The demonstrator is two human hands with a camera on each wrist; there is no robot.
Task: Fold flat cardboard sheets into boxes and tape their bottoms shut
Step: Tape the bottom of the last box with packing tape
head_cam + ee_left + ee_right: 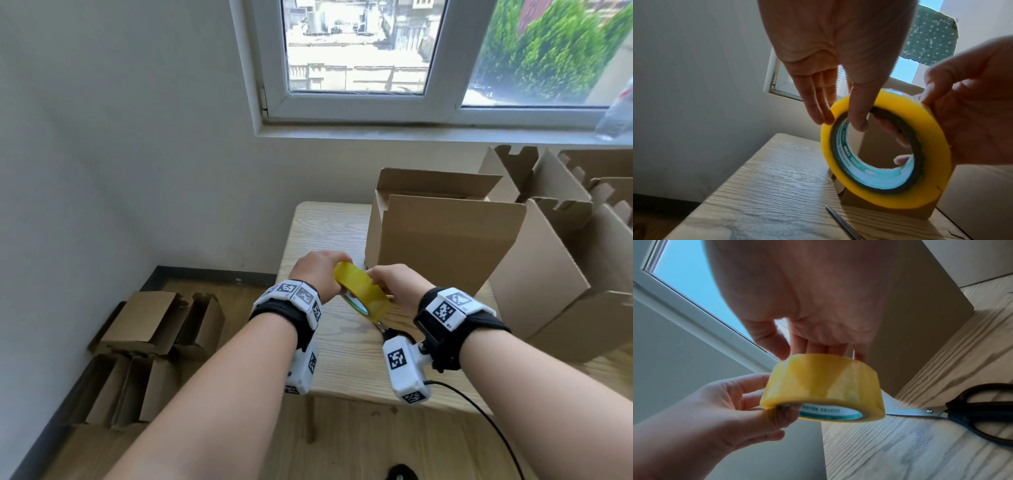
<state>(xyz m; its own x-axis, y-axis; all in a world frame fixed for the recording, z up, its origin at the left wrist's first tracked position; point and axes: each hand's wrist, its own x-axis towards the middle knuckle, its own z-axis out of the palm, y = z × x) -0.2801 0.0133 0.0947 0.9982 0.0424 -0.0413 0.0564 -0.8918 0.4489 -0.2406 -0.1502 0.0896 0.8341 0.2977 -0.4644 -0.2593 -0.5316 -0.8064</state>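
A yellow tape roll (363,291) with a green-printed core is held in the air above the wooden table (339,363), between both hands. My left hand (318,274) pinches its left rim, thumb (858,116) inside the core and fingers outside. My right hand (397,281) grips the opposite side; in the left wrist view its fingers pass through the core and its thumb lies on the outer band. Just behind the roll a brown cardboard box (442,246) stands on the table with its top flaps up.
Black-handled scissors (972,412) lie on the table under my right wrist. More erected cardboard boxes (565,274) crowd the table's right side. Folded cardboard (147,342) lies on the floor at the left. A black cable (479,411) hangs off the front edge.
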